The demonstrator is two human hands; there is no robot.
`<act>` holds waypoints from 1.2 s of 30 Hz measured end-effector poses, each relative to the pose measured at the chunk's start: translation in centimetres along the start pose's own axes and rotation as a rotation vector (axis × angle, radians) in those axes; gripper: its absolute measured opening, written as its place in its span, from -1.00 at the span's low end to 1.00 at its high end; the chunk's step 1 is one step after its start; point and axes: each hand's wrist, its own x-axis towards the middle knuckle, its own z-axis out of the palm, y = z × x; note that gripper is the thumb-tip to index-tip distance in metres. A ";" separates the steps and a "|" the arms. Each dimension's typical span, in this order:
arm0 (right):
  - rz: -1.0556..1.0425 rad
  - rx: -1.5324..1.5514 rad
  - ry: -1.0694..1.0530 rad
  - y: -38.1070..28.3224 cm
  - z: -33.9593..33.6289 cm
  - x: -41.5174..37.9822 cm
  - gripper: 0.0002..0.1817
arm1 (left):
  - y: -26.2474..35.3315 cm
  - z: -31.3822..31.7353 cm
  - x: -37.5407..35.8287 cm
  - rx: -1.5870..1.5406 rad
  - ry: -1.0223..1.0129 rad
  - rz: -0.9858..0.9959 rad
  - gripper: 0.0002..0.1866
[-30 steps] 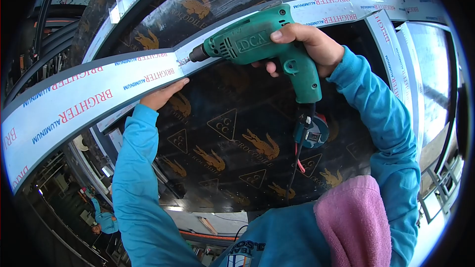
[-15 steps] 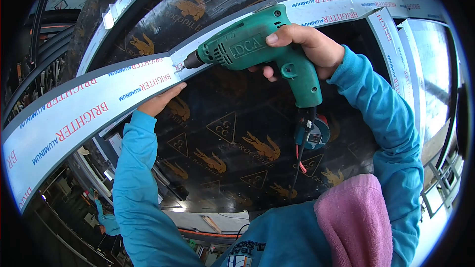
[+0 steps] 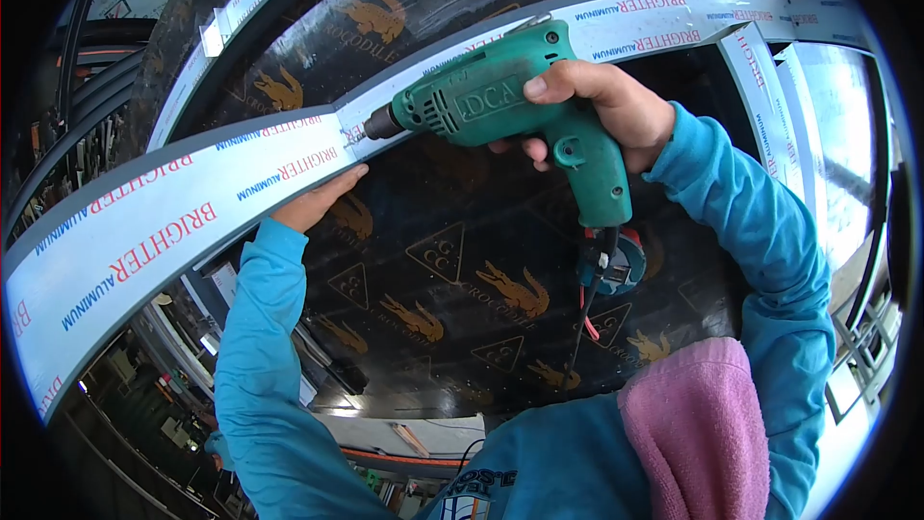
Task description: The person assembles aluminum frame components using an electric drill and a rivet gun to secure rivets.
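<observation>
A green corded drill (image 3: pixel 491 96) marked DCA is in my right hand (image 3: pixel 616 106), which wraps round its pistol grip with the thumb on the side of the body. Its dark chuck (image 3: pixel 382 123) points left, and the thin bit reaches to the inner corner where two film-covered aluminum profiles meet. My left hand (image 3: pixel 322 198) grips the lower edge of the left aluminum profile (image 3: pixel 183 207), close to that corner; some of its fingers are hidden behind the profile. The other aluminum profile (image 3: pixel 664 19) runs to the upper right, passing behind the drill.
Black boards (image 3: pixel 433 260) printed with crocodiles lie under the frame. A round teal and red tool (image 3: pixel 619 260) rests on them below the drill's cord. Another profile (image 3: pixel 770 106) stands at the right. A pink towel (image 3: pixel 698 424) hangs over my shoulder.
The drill and my right hand have shifted slightly right and down in view, the bit staying near the corner. My left hand keeps its place. At lower left, another person is now mostly hidden.
</observation>
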 end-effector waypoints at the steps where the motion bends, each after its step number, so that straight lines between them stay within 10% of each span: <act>1: 0.022 0.013 0.007 0.0 0.1 -0.1 -0.45 | 0.0 0.1 -0.1 -0.015 0.002 0.015 -0.38; 33: 0.045 -0.059 0.120 -1.0 3.5 0.4 -0.60 | 1.1 -0.1 -0.3 0.010 0.014 0.174 -0.43; 36: 0.097 0.007 0.143 -1.0 3.8 0.1 -0.59 | 0.8 -0.5 -0.1 -0.104 -0.162 -0.062 -0.42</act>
